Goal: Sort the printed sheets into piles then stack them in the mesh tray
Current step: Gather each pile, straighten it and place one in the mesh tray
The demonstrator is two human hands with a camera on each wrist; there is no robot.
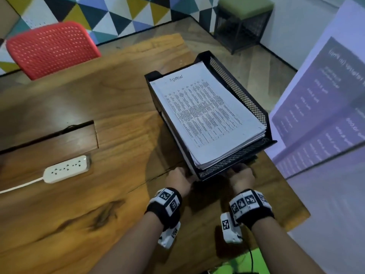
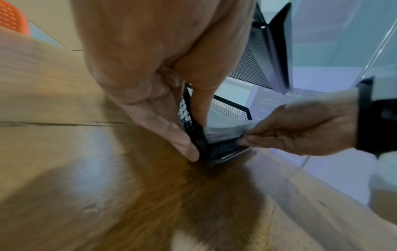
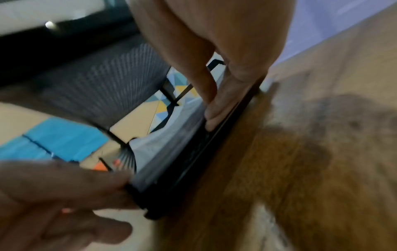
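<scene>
— Where's the mesh tray [image 1: 240, 89] right now?

— On the wooden table [image 1: 98, 107], out at my one o'clock, near the table's right edge. The printed sheets [image 1: 207, 117] lie stacked inside it, top page covered in columns of small text.

— And your hands?

— Both are at the tray's near end. My left hand [image 1: 178, 179] pinches its near-left corner, thumb against the outer mesh and a finger inside. My right hand [image 1: 242, 177] grips the near-right front edge, fingers curled over the rim beside the paper.

— Anything else around?

— A white power strip [image 1: 66, 169] at my nine o'clock, well apart from the tray, and a red chair [image 1: 51, 48] beyond the table at eleven.
</scene>
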